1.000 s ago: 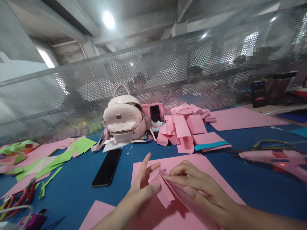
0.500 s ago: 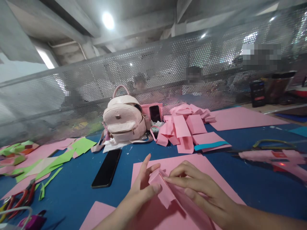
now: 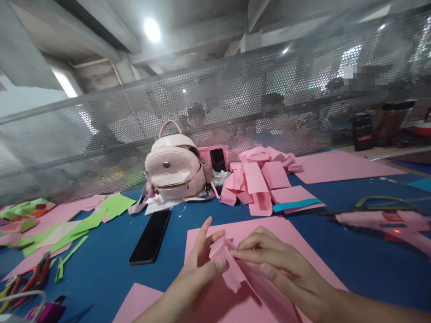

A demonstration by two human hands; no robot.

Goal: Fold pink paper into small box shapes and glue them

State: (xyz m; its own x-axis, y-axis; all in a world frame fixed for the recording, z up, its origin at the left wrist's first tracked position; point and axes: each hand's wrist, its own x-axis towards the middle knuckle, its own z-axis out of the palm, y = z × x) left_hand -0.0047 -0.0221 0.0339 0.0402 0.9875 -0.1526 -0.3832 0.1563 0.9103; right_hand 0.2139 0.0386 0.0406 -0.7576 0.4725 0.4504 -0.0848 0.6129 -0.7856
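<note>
A folded piece of pink paper (image 3: 232, 273) is held between my two hands at the lower middle. My left hand (image 3: 202, 260) grips its left side, thumb in front and fingers behind, with the index finger pointing up. From the right, my right hand (image 3: 279, 260) presses its fingertips along the paper's upper crease; the thumb is tucked below. Under both hands lies a large flat pink sheet (image 3: 202, 235) on the blue table (image 3: 107, 273). Part of the folded paper is hidden behind my right fingers.
A black phone (image 3: 150, 237) lies left of my hands. Behind stand a pale backpack (image 3: 175, 166) and a pile of folded pink papers (image 3: 256, 177). A pink glue gun (image 3: 373, 220) rests at right, pliers (image 3: 37, 276) at left. A perforated metal screen (image 3: 225, 98) closes off the back.
</note>
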